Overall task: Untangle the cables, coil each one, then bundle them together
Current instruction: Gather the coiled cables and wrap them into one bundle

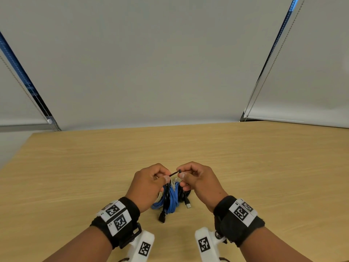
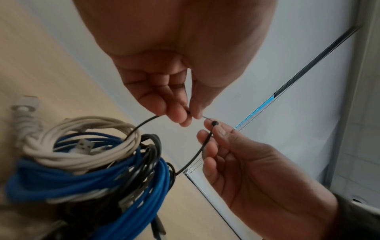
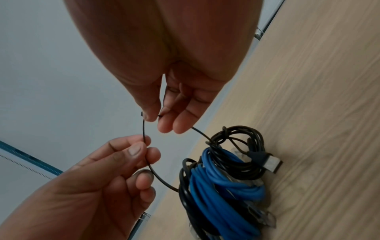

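Observation:
A bundle of coiled cables (image 1: 171,197) lies on the table between my hands: a blue cable (image 2: 102,178), a white cable (image 2: 82,129) and black cable (image 3: 236,146). A thin black zip tie (image 2: 195,155) loops around the bundle. My left hand (image 1: 164,177) pinches the tie's tail end between thumb and forefinger. My right hand (image 1: 181,173) pinches the end with the small square head (image 2: 214,123). The two ends nearly meet above the bundle. In the right wrist view the tie (image 3: 144,129) arcs from the right hand (image 3: 156,116) down past the left hand (image 3: 144,146).
The wooden table (image 1: 245,167) stretches wide on all sides of the bundle. A silver USB plug (image 3: 272,164) and a black plug (image 1: 162,217) stick out of the coils. Grey roller blinds (image 1: 170,63) hang behind the far edge.

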A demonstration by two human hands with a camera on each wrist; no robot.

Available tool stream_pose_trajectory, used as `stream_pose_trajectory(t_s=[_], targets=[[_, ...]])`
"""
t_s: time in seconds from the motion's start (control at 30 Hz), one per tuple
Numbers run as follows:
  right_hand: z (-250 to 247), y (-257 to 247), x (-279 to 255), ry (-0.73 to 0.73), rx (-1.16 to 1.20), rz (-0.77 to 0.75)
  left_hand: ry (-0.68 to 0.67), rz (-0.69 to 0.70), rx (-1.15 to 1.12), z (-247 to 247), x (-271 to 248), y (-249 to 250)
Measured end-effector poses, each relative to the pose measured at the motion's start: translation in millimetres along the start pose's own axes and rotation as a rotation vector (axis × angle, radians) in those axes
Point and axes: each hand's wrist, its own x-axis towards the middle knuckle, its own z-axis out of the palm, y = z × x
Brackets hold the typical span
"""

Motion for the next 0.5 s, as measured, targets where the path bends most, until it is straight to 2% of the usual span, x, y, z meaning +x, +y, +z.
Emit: stream_pose_trajectory(t_s=[0.2, 0.4, 0.5], targets=[[1.0, -1.8, 0.5, -0.017, -0.052, -0.015, 0.003, -0.001, 0.010, -0.1, -0.9, 0.6], [5.9, -6.1, 1.2, -0.054, -0.228, -0.033, 0.002, 0.026, 0.036, 3.9, -0.8, 3.4], [8.3, -10.0, 2.3, -0.069, -0.229, 0.000, -0.041, 0.041, 0.004, 5.0, -3.2, 4.2]])
